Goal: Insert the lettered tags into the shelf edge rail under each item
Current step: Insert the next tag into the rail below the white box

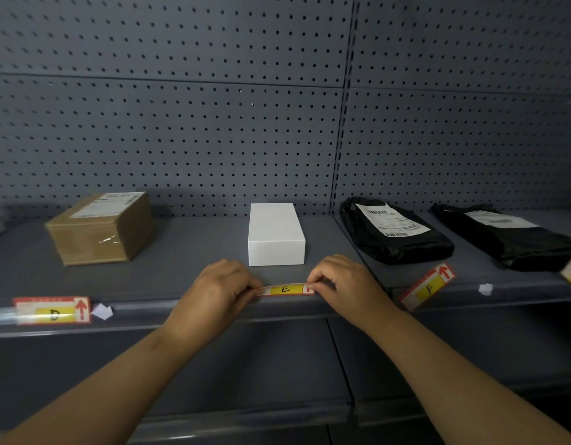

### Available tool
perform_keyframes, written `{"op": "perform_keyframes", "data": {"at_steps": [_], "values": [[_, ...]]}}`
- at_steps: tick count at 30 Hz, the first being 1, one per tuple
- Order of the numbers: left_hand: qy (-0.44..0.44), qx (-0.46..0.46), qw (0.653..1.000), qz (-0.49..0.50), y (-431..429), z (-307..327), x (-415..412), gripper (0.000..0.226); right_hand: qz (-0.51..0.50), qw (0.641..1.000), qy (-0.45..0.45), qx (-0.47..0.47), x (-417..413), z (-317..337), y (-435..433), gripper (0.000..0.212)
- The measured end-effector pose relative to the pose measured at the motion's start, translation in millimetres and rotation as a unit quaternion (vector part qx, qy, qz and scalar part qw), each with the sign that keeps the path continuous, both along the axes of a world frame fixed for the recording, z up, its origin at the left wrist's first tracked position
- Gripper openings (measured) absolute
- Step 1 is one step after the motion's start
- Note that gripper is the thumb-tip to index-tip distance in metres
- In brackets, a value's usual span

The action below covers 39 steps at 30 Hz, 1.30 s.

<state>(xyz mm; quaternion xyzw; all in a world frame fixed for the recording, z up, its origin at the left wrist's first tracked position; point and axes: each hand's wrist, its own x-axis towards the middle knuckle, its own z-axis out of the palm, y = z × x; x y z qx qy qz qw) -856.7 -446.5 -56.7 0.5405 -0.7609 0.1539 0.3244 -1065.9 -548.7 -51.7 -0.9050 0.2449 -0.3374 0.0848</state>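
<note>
Left hand [218, 289] and right hand [340, 285] at frame centre, each pinching an end of the E tag [285, 289], shelf rail [143, 308] below white box [275, 234].

Only readable bits are handwritten letters on the yellow-and-red tags: D tag [53, 310] on the left, E tag [285, 289] in the middle, F tag [427, 286] on the right. D and F show red up-arrows. The shipping labels [391, 222] are too blurry to read.

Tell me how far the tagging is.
Done: D tag looks seated in the rail under the brown box. In hand: left hand and right hand pinch the E tag below the white box. Remaining: F tag lies tilted, unseated, before the black bag.
</note>
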Motion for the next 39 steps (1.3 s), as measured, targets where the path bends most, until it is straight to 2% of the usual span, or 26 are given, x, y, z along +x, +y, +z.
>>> {"op": "perform_keyframes", "data": {"at_steps": [5, 16, 23, 26, 30, 35, 39], "values": [[-0.003, 0.003, 1.000, -0.003, 1.5, 3.1, 0.1, 0.023, -0.008, 1.000, 0.029, 0.009, 0.2, 6.4, 2.5, 0.004], [0.022, 0.017, 1.000, -0.010, 2.1, 4.2, -6.9, 0.026, -0.033, 0.999, -0.020, 0.016, -1.3, -3.1, 2.2, 0.009], [0.020, 0.022, 1.000, -0.009, 2.3, 3.7, -4.2, 0.025, -0.048, 0.999, -0.019, -0.009, -0.7, -7.8, 5.0, 0.012], [0.032, 0.024, 0.999, -0.011, 3.2, 4.5, -3.6, 0.024, -0.047, 0.999, -0.024, 0.008, -0.5, -4.4, 8.3, 0.010], [0.080, 0.026, 0.996, -0.002, 3.3, 5.4, 1.1, 0.003, -0.020, 0.997, -0.039, 0.059, 0.1, 6.6, 13.3, 0.003], [0.162, 0.083, 0.983, 0.028, 5.8, 5.0, 4.9, 0.004, 0.004, 0.998, -0.020, 0.061, 4.0, 16.2, 16.6, 0.007], [0.249, 0.143, 0.957, 0.035, 7.3, 8.8, 8.1, 0.002, 0.002, 0.998, -0.014, 0.059, 8.2, 22.2, 20.2, 0.010]]}}
